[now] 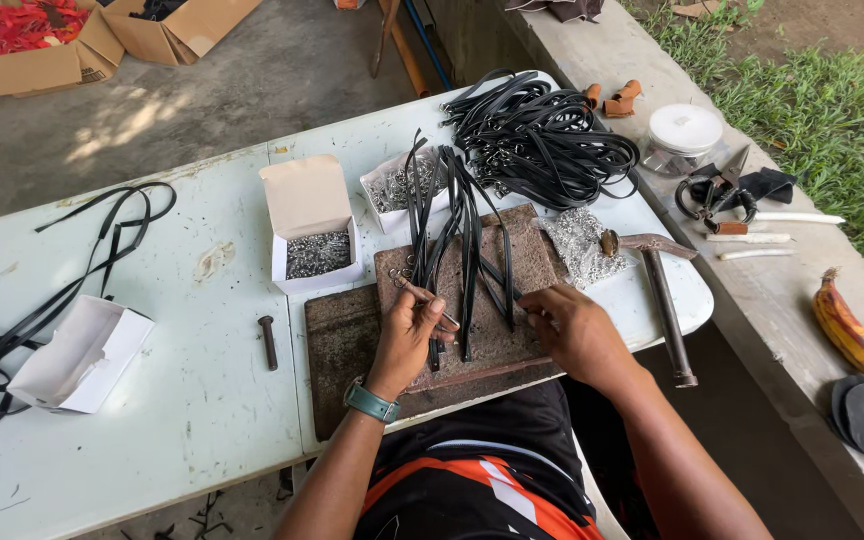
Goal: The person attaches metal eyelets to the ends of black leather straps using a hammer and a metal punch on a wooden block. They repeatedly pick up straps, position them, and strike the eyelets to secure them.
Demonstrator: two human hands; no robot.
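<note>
The white folding table point(182, 400) fills the view, set on a concrete floor with a low concrete ledge point(752, 290) and grass toward two o'clock. On it, at centre, lies a rusty metal plate point(352, 340). A big tangle of black straps point(542, 140) sits at one o'clock, more straps trail off at nine o'clock, and a hammer point(664, 290) lies at three o'clock, handle pointing toward the person. An open white box of small metal pieces point(314, 235) stands at eleven o'clock.

A bundle of black straps point(467, 250) lies on the plate, long axis running twelve to six o'clock, near ends just between the hands. The left hand point(407, 335), with a teal watch, is closed in a pinch on a thin metal tool or pin point(422, 297) touching the strap ends. The right hand point(572, 330), equally near, presses its fingers on a strap at about four o'clock of the bundle; whether it grips I cannot tell.
</note>
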